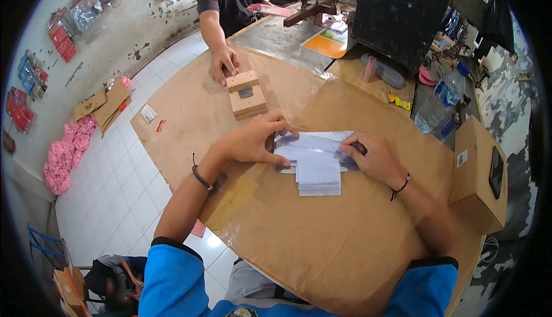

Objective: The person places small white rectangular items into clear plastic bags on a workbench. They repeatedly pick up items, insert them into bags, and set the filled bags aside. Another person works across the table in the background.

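On the brown-covered table in front of me lies a stack of thin, pale grey-white T-shaped sheets [319,180], with a shiny, see-through strip across its wider upper part. My left hand [253,140] rests at the stack's left end, thumb and index finger spread apart on its surface. At the right end, my right hand [371,155] pinches the edge between thumb and curled fingers. Whether these are paper or plastic I cannot tell. Farther off to the left, a wooden block [248,100] with a dark metal inset sits beside a co-worker's hand [223,64].
To the right stand a cardboard box [468,173] with a dark phone [496,172] on it and a water bottle [443,98]. A large black box [399,15] and a metal press [313,4] are at the back. A seated person [112,279] is at lower left.
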Tool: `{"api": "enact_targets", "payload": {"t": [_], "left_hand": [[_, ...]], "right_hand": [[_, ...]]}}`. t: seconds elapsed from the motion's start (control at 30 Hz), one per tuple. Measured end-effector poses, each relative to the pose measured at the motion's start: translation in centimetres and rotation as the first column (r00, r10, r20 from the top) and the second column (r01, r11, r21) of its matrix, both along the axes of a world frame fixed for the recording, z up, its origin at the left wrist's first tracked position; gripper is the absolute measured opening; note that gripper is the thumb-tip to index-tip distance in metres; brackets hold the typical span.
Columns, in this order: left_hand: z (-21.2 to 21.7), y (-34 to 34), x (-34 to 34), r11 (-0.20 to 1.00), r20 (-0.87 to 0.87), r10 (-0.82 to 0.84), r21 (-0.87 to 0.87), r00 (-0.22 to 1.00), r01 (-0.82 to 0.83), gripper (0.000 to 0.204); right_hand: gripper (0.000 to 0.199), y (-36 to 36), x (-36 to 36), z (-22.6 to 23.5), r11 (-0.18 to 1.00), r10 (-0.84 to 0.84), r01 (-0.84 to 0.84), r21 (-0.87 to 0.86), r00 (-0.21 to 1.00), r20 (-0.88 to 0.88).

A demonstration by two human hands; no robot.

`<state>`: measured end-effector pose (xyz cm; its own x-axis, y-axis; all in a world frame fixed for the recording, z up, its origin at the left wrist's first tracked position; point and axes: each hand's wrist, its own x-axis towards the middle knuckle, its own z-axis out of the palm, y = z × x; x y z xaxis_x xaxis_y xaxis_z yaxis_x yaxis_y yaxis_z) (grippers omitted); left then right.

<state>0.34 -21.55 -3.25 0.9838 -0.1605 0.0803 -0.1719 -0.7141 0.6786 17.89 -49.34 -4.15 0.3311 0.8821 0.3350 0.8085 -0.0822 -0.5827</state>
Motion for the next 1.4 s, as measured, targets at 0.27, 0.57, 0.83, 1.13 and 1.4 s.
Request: {"api": "enact_targets", "payload": {"t": [0.27, 0.57, 0.83, 1.13, 1.4], "left_hand": [[-0.1, 0.2, 0.1, 1.000, 0.026, 0.002, -0.017, 1.000, -0.002, 0.055], [-0.5, 0.4, 0.1, 0.999, 0.029, 0.001, -0.033, 1.000, -0.001, 0.054], [-0.2, -0.1, 0.3, 1.000, 0.039, 0.000, -0.004, 0.999, 0.000, 0.050], [0.5, -0.8, 0.6, 0.997, 0.017, 0.064, -0.035, 0.998, -0.064, 0.068], [0.7, -3.3, 1.1, 0.913, 0.203, 0.054, 0.386, 0.978, -0.130, 0.059]], "right_hand": [[0.011, 0.1, 0.0, -0.7, 0.993, -0.002, 0.008, 0.115, 0.998, -0.056], [0.023, 0.8, -0.2, -0.8, 0.989, -0.100, 0.088, 0.119, 0.990, 0.099], [0.025, 0.9, 0.6, -1.3, 0.986, -0.039, -0.021, 0.168, 0.937, 0.346], [0.023, 0.8, 0.8, -2.0, 0.985, -0.088, 0.017, 0.174, 0.907, 0.411], [0.023, 0.8, 0.9, -2.7, 0.980, -0.063, -0.012, 0.197, 0.926, 0.371]]}}
